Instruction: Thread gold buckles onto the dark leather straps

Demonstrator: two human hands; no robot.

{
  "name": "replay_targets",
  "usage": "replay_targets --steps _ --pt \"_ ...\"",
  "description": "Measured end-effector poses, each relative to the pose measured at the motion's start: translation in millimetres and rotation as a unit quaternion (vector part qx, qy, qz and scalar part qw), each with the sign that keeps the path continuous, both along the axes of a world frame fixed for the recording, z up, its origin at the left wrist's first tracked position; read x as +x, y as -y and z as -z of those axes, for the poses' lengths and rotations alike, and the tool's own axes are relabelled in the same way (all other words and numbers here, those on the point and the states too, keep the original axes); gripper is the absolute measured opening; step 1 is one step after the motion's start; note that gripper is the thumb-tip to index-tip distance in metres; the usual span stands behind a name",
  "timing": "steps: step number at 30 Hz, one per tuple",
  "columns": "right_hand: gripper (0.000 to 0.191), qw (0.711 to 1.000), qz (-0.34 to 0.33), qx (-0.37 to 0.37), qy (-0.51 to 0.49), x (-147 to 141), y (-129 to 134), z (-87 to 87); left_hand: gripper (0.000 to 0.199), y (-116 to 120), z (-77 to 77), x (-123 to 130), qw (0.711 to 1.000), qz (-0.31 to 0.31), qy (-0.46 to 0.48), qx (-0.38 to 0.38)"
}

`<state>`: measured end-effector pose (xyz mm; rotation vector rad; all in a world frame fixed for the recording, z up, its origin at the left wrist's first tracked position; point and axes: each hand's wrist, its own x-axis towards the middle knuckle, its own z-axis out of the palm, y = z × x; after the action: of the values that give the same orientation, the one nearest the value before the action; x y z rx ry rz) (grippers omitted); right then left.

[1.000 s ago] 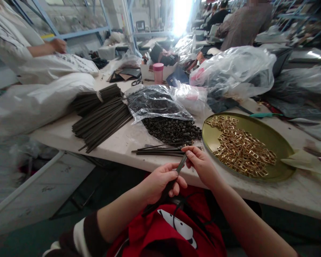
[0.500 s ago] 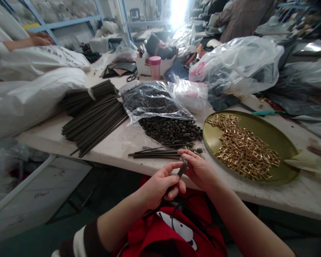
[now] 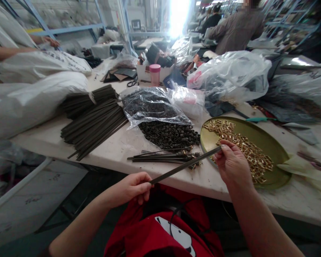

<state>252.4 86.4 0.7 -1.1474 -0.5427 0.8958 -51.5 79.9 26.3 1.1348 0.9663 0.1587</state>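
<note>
A dark strap [image 3: 186, 165] is stretched between my two hands over the table's front edge. My left hand [image 3: 135, 187] pinches its lower left end. The upper right end is between the thumb and fingers of my right hand [image 3: 233, 160], in front of a green tray [image 3: 279, 157] of gold buckles [image 3: 246, 150]. Behind the strap lie several finished-looking straps with metal pieces [image 3: 160, 157] and a heap of small dark loops [image 3: 171, 134] spilling from a clear bag [image 3: 155, 103].
Bundles of dark strips [image 3: 96, 121] lie at the left, beside white sacks [image 3: 37, 103]. Farther back stand a pink jar [image 3: 154, 75] and a plastic bag [image 3: 230, 75]. Another person's hand [image 3: 52, 41] shows at the upper left; a person [image 3: 234, 30] is at the back.
My hands have moved apart, left hand to the left and right hand to the right. The strap, bent between them before, is now pulled straight. The view has tilted up slightly.
</note>
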Motion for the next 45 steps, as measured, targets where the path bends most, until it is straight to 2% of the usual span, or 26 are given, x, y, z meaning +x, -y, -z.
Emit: replay_targets --steps 2,4,6,7,9,10,12,14,16,18,19,22,24,27,29,30,31,32,33,35,37,38,39,40,42,45 --pt "0.020 0.996 0.043 -0.010 0.074 10 12 4.0 0.021 -4 1.0 -22 0.998 -0.051 -0.021 0.027" --pt "0.023 0.989 0.031 -0.032 0.142 6 29 11.6 0.018 -9 -0.4 -39 0.984 -0.167 0.002 0.061" --pt "0.025 0.975 -0.052 -0.049 0.208 -8 47 19.5 0.016 -17 -7.6 -51 0.937 -0.328 0.072 0.092" --pt "0.026 0.960 -0.125 -0.059 0.245 -16 55 22.2 0.017 -21 -13.7 -54 0.902 -0.404 0.116 0.102" --pt "0.024 0.898 -0.272 -0.074 0.339 -30 65 22.5 0.014 -27 -28.7 -56 0.840 -0.494 0.189 0.119" --pt "0.023 0.864 -0.312 -0.080 0.386 -35 65 20.0 0.013 -29 -36.0 -54 0.823 -0.512 0.208 0.132" --pt "0.022 0.826 -0.316 -0.082 0.459 -40 55 10.8 0.011 -31 -46.3 -44 0.820 -0.506 0.212 0.163" --pt "0.024 0.819 -0.269 -0.073 0.502 -40 30 0.6 0.011 -30 -46.9 -26 0.846 -0.463 0.194 0.181" --pt "0.022 0.790 -0.232 -0.061 0.564 -39 -3 -5.3 0.015 -27 -38.0 -3 0.884 -0.398 0.183 0.163" --pt "0.019 0.724 -0.205 -0.081 0.653 -41 -40 -5.0 0.016 -26 -23.4 19 0.917 -0.342 0.171 0.109" --pt "0.018 0.690 -0.194 -0.101 0.690 -44 -56 -2.9 0.015 -26 -15.6 29 0.929 -0.323 0.166 0.079" --pt "0.020 0.638 -0.180 -0.149 0.733 -52 -94 6.4 0.010 -30 3.8 52 0.943 -0.287 0.168 -0.010" --pt "0.021 0.605 -0.180 -0.178 0.755 -58 -105 10.8 0.009 -35 11.2 62 0.943 -0.279 0.173 -0.055" --pt "0.016 0.547 -0.191 -0.196 0.791 -61 -108 11.9 0.010 -41 15.2 71 0.940 -0.272 0.177 -0.103" --pt "0.014 0.532 -0.195 -0.193 0.801 -59 -107 11.5 0.010 -44 15.7 76 0.941 -0.263 0.177 -0.122" --pt "0.014 0.534 -0.195 -0.190 0.801 -58 -106 11.6 0.010 -44 15.7 78 0.941 -0.259 0.175 -0.126" --pt "0.014 0.549 -0.192 -0.183 0.793 -56 -105 11.8 0.010 -43 15.7 79 0.943 -0.256 0.174 -0.125" --pt "0.013 0.576 -0.188 -0.167 0.778 -53 -104 11.9 0.010 -42 15.7 81 0.944 -0.253 0.173 -0.122" --pt "0.013 0.616 -0.184 -0.143 0.753 -51 -101 11.7 0.010 -40 15.6 81 0.946 -0.250 0.172 -0.117" --pt "0.016 0.730 -0.190 -0.084 0.651 -47 -91 9.2 0.008 -34 15.1 82 0.949 -0.245 0.172 -0.098" --pt "0.019 0.848 -0.232 -0.049 0.473 -47 -73 4.4 0.008 -27 13.6 83 0.955 -0.234 0.168 -0.064" --pt "0.020 0.892 -0.258 -0.046 0.368 -49 -62 1.8 0.012 -23 12.4 83 0.959 -0.228 0.163 -0.043" --pt "0.021 0.920 -0.281 -0.051 0.268 -51 -49 -0.5 0.015 -20 10.9 83 0.962 -0.222 0.155 -0.019" --pt "0.021 0.937 -0.292 -0.058 0.182 -54 -37 -2.0 0.018 -17 9.3 83 0.965 -0.219 0.145 0.006" --pt "0.021 0.951 -0.293 -0.069 0.073 -61 -13 -2.4 0.021 -10 6.1 83 0.967 -0.215 0.122 0.056" --pt "0.022 0.959 -0.274 -0.074 0.014 -69 12 1.3 0.020 0 2.7 84 0.969 -0.193 0.081 0.131"
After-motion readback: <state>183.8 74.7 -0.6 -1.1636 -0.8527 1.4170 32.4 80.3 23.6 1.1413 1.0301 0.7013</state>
